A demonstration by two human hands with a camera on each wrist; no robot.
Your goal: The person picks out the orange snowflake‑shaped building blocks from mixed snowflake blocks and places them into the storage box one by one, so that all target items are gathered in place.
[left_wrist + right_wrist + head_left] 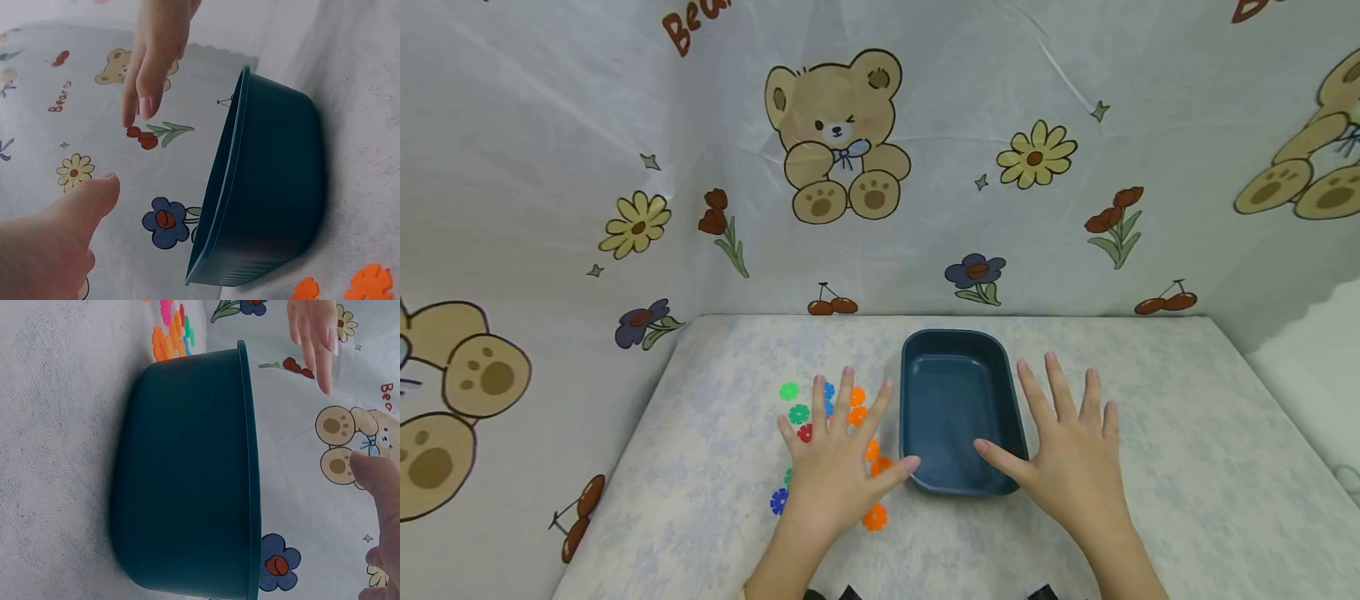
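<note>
Left hand (831, 467) and right hand (1073, 467), both spread wide and holding nothing, flank an open-topped teal tub (951, 400), apparently centred for either to reach, while colourful flower-shaped discs (875, 517) lie beneath and around the left hand.

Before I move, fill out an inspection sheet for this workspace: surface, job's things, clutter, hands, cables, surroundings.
Surface: table, pale and mottled, looks flat.
Job's things: bin, dark blue-green, upright; flower pieces, several colours, spread to its left in the head view, some hidden.
Clutter: dark objects at the head view's bottom edge, too cut off to identify.
Hands: left hand and right hand raised, fingers spread, holding nothing.
Cables: none seen for certain; a faint curved line at the head view's right edge is unclear.
Surroundings: cloth printed with bears, flowers and cherries.
</note>
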